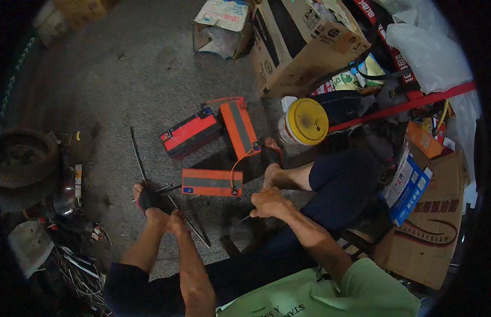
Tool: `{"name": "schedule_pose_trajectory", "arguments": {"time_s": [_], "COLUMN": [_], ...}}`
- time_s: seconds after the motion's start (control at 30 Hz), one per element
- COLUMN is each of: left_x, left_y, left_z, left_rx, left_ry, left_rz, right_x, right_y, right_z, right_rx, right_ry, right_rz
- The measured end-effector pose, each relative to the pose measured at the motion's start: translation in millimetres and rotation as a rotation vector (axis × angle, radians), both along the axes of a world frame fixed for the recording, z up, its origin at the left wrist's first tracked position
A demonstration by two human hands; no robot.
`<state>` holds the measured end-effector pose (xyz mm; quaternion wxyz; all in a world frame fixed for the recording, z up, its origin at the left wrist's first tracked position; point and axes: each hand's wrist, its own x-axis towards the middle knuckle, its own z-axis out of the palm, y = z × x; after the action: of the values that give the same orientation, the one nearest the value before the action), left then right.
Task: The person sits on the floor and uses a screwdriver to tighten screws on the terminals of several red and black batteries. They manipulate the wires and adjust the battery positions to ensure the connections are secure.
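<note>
My right hand (269, 203) is closed around a thin dark shaft (245, 218), like a screwdriver's; its handle is hidden in the fist. My left hand (176, 222) hangs beside my left ankle, its fingers too small and shaded to read. Close to it, a slim metal rod (197, 233) lies slanted on the floor. Ahead of my hands are three batteries: an orange one with a grey band (211, 182) nearest, another orange one (238, 126) behind it, and a red and black one (191, 136) to the left. An orange wire (233, 170) joins the two orange batteries.
A white bucket with a yellow lid (307, 121) stands right of the batteries, before a large cardboard box (303, 45). A long thin bar (136, 150) lies near my left foot. At far left are a wheel (26, 158) and tangled wires (79, 280).
</note>
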<state>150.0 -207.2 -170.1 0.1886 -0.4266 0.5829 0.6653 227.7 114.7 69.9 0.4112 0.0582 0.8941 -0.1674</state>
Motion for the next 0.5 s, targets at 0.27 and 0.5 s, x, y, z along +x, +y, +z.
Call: {"name": "schedule_pose_trajectory", "arguments": {"time_s": [0.27,0.5], "left_x": [23,13], "left_y": [43,51], "left_z": [-7,50], "left_rx": [-1.002,-0.851], "left_ry": [0.025,0.062], "left_rz": [-0.545,-0.783], "right_x": [5,25], "right_y": [3,1], "right_z": [-78,-122], "right_rx": [0.065,0.125], "right_ry": [-0.287,-0.191], "right_rz": [0.066,-0.064]}}
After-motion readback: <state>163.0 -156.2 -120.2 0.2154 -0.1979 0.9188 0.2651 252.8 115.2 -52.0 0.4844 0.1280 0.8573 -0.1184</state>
